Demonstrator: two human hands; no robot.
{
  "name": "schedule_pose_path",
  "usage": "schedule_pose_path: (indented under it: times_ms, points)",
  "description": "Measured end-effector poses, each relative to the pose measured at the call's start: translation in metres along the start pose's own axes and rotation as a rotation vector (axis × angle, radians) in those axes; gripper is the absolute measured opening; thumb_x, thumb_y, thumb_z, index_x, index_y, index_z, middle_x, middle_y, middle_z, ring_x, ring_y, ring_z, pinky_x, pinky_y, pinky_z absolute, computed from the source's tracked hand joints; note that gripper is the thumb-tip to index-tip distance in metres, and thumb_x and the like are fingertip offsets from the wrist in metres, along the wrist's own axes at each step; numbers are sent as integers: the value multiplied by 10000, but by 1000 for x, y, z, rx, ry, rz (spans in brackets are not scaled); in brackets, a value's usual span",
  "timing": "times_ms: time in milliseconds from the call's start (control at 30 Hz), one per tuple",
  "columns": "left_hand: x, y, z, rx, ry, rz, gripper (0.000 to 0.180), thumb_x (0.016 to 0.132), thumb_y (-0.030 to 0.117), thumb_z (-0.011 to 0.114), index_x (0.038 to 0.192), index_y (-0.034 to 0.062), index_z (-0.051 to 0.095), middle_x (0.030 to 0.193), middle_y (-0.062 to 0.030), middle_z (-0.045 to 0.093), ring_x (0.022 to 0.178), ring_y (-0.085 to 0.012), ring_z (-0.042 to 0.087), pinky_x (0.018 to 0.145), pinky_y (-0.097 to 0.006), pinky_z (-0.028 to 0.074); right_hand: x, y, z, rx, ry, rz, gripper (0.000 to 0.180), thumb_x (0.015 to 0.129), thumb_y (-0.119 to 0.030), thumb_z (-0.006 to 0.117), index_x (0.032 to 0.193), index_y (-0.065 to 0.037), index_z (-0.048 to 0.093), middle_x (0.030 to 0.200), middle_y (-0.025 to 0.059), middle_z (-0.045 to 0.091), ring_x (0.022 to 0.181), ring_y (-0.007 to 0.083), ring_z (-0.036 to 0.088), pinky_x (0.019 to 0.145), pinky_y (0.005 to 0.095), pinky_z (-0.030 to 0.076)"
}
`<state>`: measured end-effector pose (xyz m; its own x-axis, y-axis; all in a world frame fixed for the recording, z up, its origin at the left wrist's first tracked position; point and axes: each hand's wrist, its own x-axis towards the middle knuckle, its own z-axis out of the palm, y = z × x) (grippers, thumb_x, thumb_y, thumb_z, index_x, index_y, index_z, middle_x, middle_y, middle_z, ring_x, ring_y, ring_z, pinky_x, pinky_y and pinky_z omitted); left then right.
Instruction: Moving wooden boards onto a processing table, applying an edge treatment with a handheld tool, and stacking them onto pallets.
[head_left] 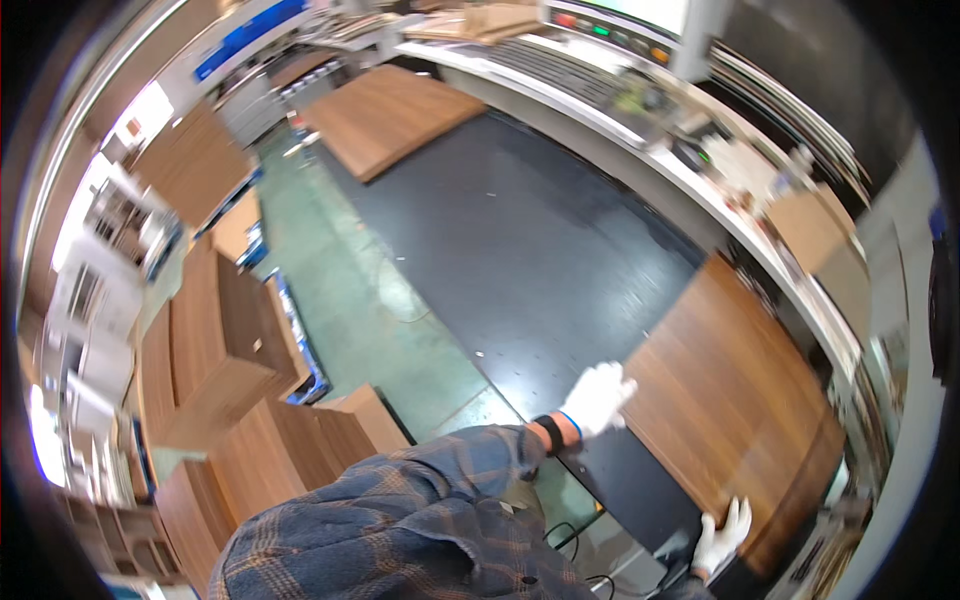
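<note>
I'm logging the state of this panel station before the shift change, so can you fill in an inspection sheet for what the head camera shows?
Surface: long black machine table, mostly bare.
Job's things: brown wood-grain rectangular panel lying flat at the near right end; a second wood-grain panel at the far end.
Clutter: small pale specks on the table.
Hands: left hand, white-gloved, on the near panel's left edge; right hand, white-gloved, at its near corner.
Cables: black cables below the table edge.
Surroundings: stacks of brown panels on green floor at left; control panel with lit buttons beyond.
</note>
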<state>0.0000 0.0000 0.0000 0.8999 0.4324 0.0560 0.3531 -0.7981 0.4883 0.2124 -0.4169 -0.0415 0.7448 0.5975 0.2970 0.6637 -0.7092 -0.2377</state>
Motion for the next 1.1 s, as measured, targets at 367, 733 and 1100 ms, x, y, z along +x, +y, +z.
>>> schedule_pose_path:
  times_ms: [367, 733, 1100]
  points:
    - [-146, -149, -126, -565, -223, -261, 582, 918, 444, 690, 1302, 8, 654, 1181, -219, 729, 1081, -369, 702, 960, -433, 549, 37, -161, -29, 186, -225, -84, 493, 916, -309, 780, 1296, -7, 694, 1360, 228, 652, 1288, 398, 592, 1138, 473, 446]
    - [-353, -352, -216, -657, 229, -834, 506, 925, 409, 701, 1205, -12, 722, 1116, -201, 760, 1027, -324, 728, 918, -387, 556, 155, -598, 66, 409, -698, -846, 361, 883, -268, 754, 1158, -35, 728, 1137, 165, 740, 1070, 373, 686, 953, 442, 546]
    - [-325, -481, -328, -1019, 759, -834, 493, 973, 311, 702, 1309, -47, 663, 1027, -96, 738, 806, -114, 639, 731, -288, 530, 271, -878, 138, 468, -907, -873, 445, 924, -304, 695, 1265, -20, 678, 1255, 193, 712, 1188, 359, 678, 1036, 411, 523]
